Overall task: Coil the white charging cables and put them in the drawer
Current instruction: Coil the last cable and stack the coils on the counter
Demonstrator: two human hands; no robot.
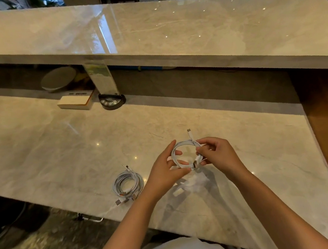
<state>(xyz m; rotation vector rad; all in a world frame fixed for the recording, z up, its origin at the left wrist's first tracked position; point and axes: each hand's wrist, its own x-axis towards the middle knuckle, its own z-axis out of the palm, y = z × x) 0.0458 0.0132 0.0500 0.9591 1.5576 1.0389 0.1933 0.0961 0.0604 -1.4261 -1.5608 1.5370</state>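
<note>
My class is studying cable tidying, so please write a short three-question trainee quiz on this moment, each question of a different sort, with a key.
1. True or false: the coil held by the left hand and the right hand is lifted off the counter.
2. Where does the finished bundle lie?
A. in a drawer
B. on the counter, to the left of the hands
C. on the upper shelf
3. Fill in: a plug sticks up from the held coil's ____ edge.

Key: 1 true; 2 B; 3 far.
</note>
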